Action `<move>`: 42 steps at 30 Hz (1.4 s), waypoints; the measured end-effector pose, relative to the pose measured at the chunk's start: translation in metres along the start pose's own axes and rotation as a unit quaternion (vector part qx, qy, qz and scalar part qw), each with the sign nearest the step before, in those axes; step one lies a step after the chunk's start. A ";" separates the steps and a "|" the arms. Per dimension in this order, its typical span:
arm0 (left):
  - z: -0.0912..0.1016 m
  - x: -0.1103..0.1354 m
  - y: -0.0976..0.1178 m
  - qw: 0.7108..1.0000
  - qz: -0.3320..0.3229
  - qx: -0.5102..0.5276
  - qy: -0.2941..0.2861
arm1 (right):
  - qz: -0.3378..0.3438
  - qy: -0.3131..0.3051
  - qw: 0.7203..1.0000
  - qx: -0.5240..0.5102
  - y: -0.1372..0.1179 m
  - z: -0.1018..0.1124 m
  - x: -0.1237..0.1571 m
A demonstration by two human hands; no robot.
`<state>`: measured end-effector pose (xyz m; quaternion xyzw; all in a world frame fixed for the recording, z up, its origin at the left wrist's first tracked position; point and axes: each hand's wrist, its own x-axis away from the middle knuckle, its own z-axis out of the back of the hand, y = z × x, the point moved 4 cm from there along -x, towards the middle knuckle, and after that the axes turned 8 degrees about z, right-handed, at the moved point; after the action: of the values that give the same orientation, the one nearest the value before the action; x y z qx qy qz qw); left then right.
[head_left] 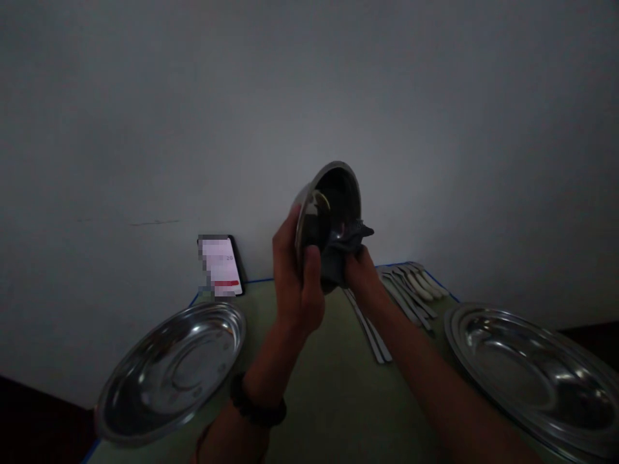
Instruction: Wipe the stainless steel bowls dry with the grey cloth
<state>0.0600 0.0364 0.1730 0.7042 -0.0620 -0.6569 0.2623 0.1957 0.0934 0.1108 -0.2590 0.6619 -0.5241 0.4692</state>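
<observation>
A shiny metal bowl [358,187] is held up over the table, tilted so that its hollow faces right and toward me. My left hand [300,277] grips its left rim, thumb on the inner side and fingers behind. At the bowl's lower right, my right hand [360,267] is closed on a dark grey cloth [338,258], which presses into the inside of the bowl. Part of the cloth sticks out past the right rim. The right fingertips are hidden by the cloth.
On the green table [333,393], a metal basin [193,374] sits at left and stacked metal basins [517,374] at right. Long metal utensils [372,335] and several more pieces of cutlery [411,290] lie behind my right forearm. A phone [225,267] leans on the wall [309,96].
</observation>
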 end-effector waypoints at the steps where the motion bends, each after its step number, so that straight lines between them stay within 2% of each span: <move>1: -0.001 0.000 0.000 1.000 0.011 0.006 -0.012 | 0.004 0.006 1.000 0.002 0.002 0.000 -0.001; 4: 0.003 -0.009 -0.006 0.991 0.112 0.026 -0.069 | 0.085 0.036 0.995 0.037 0.001 0.010 -0.008; 7: 0.015 -0.021 -0.015 0.960 0.231 0.024 -0.155 | 0.149 0.040 0.986 0.067 -0.003 0.022 -0.016; 10: 0.030 -0.028 -0.022 0.923 0.294 0.057 -0.241 | 0.213 -0.018 0.971 0.104 -0.015 0.026 -0.016; 13: 0.040 -0.027 -0.029 0.870 0.359 0.099 -0.323 | 0.309 -0.117 0.929 0.166 -0.033 0.020 -0.006; 14: 0.042 -0.025 -0.031 0.851 0.378 0.111 -0.347 | 0.328 -0.141 0.917 0.179 -0.038 0.018 -0.003; 16: 0.044 -0.024 -0.034 0.827 0.403 0.134 -0.368 | 0.333 -0.152 0.912 0.184 -0.044 0.016 0.001; 18: 0.044 -0.025 -0.035 0.832 0.406 0.156 -0.345 | 0.306 -0.114 0.928 0.178 -0.044 0.017 0.002; 22: 0.041 -0.035 -0.025 0.890 0.327 0.215 -0.235 | 0.177 -0.007 0.976 0.125 -0.030 0.017 -0.001; 24: 0.040 -0.038 -0.019 0.910 0.291 0.217 -0.200 | 0.146 0.004 0.984 0.099 -0.024 0.014 -0.001; 26: 0.040 -0.039 -0.015 0.917 0.284 0.205 -0.190 | 0.158 0.002 0.982 0.103 -0.025 0.013 0.000; 29: 0.042 -0.040 -0.014 0.900 0.299 0.215 -0.231 | 0.218 -0.019 0.964 0.151 -0.036 0.016 0.004; 33: 0.041 -0.033 -0.019 0.835 0.373 0.234 -0.332 | 0.313 -0.098 0.922 0.205 -0.053 0.018 0.011; 35: 0.040 -0.031 -0.021 0.825 0.392 0.229 -0.337 | 0.328 -0.113 0.914 0.208 -0.056 0.018 0.012; 37: 0.039 -0.031 -0.023 0.844 0.377 0.231 -0.303 | 0.310 -0.087 0.927 0.194 -0.054 0.021 0.008; 40: 0.038 -0.034 -0.025 0.892 0.317 0.219 -0.237 | 0.211 -0.001 0.962 0.171 -0.043 0.028 -0.002; 42: 0.040 -0.036 -0.026 0.935 0.256 0.174 -0.175 | 0.159 0.032 0.974 0.161 -0.037 0.031 -0.006</move>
<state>0.0100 0.0631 0.1934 0.5727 -0.3985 -0.6593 0.2803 0.2206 0.0730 0.1472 -0.0548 0.6161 -0.5505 0.5607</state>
